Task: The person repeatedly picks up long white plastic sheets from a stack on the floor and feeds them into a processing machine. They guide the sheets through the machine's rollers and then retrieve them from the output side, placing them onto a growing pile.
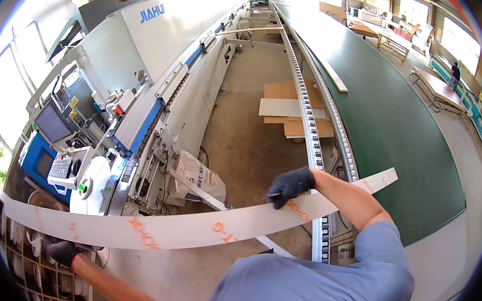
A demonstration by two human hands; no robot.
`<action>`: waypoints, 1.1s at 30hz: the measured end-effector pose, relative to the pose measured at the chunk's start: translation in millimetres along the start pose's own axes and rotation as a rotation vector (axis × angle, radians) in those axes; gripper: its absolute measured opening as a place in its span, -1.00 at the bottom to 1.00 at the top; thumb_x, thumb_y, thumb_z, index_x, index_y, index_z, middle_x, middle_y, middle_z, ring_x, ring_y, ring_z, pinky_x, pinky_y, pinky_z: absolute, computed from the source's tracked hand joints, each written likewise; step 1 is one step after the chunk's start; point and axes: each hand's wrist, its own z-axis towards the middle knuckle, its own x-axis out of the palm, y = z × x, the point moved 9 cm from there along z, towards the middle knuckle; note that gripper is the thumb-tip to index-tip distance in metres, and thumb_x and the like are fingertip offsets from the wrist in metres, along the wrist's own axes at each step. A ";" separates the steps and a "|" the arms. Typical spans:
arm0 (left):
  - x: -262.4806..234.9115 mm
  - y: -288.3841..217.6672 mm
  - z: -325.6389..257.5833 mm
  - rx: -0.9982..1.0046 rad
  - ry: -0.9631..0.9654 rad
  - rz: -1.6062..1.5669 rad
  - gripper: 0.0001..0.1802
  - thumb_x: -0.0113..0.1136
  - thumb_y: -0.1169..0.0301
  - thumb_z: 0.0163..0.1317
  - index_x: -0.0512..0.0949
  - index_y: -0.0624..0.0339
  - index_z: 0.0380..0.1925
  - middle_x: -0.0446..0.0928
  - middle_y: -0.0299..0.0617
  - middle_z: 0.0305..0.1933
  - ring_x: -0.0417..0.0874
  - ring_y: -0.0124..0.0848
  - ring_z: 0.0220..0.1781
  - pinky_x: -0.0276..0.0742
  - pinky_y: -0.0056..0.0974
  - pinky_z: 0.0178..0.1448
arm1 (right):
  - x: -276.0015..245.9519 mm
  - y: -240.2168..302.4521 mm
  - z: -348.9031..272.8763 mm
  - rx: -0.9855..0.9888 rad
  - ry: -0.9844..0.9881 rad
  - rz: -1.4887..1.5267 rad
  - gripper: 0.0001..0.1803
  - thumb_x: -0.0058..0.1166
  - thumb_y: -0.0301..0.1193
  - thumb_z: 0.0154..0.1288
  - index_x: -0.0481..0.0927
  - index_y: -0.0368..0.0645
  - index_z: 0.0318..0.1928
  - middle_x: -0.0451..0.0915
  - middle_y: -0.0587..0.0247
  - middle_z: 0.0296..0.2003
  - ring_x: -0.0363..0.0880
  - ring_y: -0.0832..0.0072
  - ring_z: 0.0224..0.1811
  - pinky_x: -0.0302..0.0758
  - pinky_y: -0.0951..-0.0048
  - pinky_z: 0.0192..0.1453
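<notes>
A long, narrow white board [185, 229] with orange marks spans the view in front of me, from far left to the right. My right hand [291, 186], in a black glove, is closed over its far edge, right of the middle. Toward the other end, my left hand [62, 251], also gloved, grips the near edge from below; the board hides part of its fingers. The board's right end passes above the roller track [315, 162] and reaches the green conveyor belt [399, 139], partly behind my right forearm.
A long white machine [187, 25] runs away at left, with a monitor [54, 120] and keyboard [60, 168]. A white sack [198, 173] stands by its base. Cardboard sheets [291, 106] lie on the floor. One narrow strip [330, 72] rests on the belt. A metal cage [43, 282] stands near left.
</notes>
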 end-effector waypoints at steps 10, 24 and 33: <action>-40.8 218.5 -136.9 -0.258 0.226 0.117 -0.61 -0.08 0.18 0.46 0.50 0.20 0.09 0.55 -0.16 0.05 0.57 -0.30 0.07 0.51 -0.16 0.16 | -12.2 -193.6 -163.4 0.571 -0.191 -0.384 -0.58 0.28 -0.01 0.11 0.71 -0.09 -0.22 0.62 0.12 -0.48 0.58 0.28 -0.45 0.49 0.28 -0.32; 55.5 382.0 -290.0 -0.773 0.287 0.194 -0.75 0.11 0.28 0.41 0.47 0.19 -0.06 0.54 -0.22 -0.15 0.63 -0.42 -0.11 0.65 -0.20 0.00 | 32.6 -18.7 127.6 0.159 -0.686 -0.362 -0.10 0.52 -0.11 -0.13 0.44 -0.13 0.24 0.50 0.02 0.15 0.58 0.13 0.13 0.58 0.18 0.11; -1.5 409.0 -140.7 -0.923 0.611 0.545 -0.82 0.09 0.34 0.36 0.53 0.21 -0.18 0.54 -0.27 -0.25 0.56 -0.39 -0.23 0.49 -0.29 -0.07 | 42.0 -12.3 325.3 0.480 -0.334 -0.774 0.12 0.41 -0.05 -0.12 0.14 0.13 0.49 0.53 0.07 -0.12 0.66 0.11 -0.16 0.59 0.11 -0.13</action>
